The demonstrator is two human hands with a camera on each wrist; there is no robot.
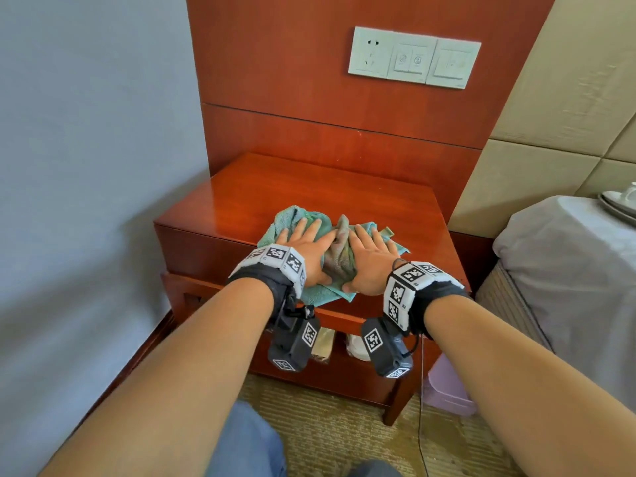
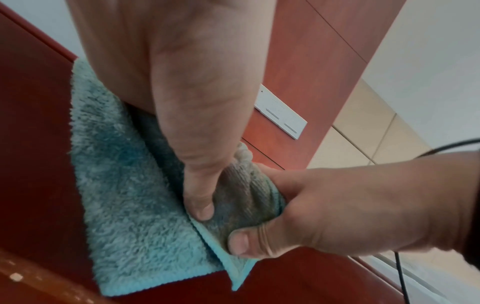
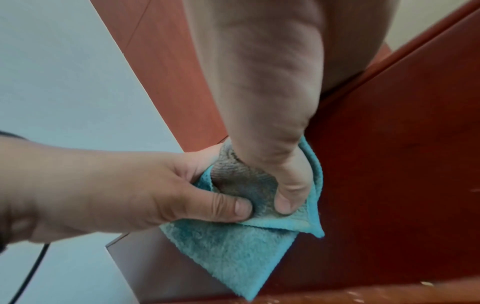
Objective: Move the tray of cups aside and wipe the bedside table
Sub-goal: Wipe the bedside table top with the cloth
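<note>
A teal cloth (image 1: 339, 251) is pressed onto the near edge of the table (image 1: 309, 187) by the left hand (image 1: 306, 249) and right hand (image 1: 370, 259), fingers flat, thumbs pinching a bunched fold between them. The tray (image 1: 617, 203) lies far right on the bed (image 1: 568, 263).

Head view: looked down from above, a bit far back, at the whole red surface (image 1: 309, 187). Wrist views: sat very close and low, looked up along each palm. Shared by all three: the blue cloth (image 1: 292, 218) (image 2: 124, 195) (image 3: 233, 253).
</note>
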